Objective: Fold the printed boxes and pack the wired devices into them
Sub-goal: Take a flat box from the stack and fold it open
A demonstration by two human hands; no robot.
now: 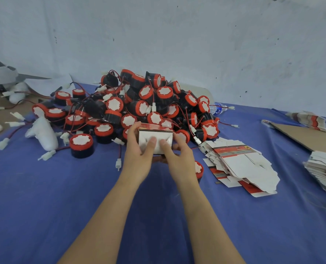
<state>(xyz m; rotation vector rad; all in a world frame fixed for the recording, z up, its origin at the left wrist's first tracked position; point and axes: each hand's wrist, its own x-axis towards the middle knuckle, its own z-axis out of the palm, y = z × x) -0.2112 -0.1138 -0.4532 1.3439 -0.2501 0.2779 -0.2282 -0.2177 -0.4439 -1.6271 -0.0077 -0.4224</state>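
Observation:
A small printed box (155, 134), red on top with white flaps facing me, is held above the blue cloth. My left hand (137, 155) grips its left side, thumb on the white flaps. My right hand (177, 159) grips its right side, thumb also pressing the flaps. Behind the box lies a big heap of wired devices (143, 103): black round bodies with red rims, white centres, red and black wires and white plugs. One device (81, 145) stands apart to the left; another (198, 168) is partly hidden behind my right wrist. Flat unfolded boxes (240, 164) lie fanned out on the right.
Another stack of flat boxes (324, 168) sits at the right edge, and a bundle (309, 120) lies beyond a brown cardboard sheet (307, 136). A plastic bottle (218, 108) lies behind the heap. White wrapped items (42, 134) lie left. The blue cloth (44, 206) covers the table.

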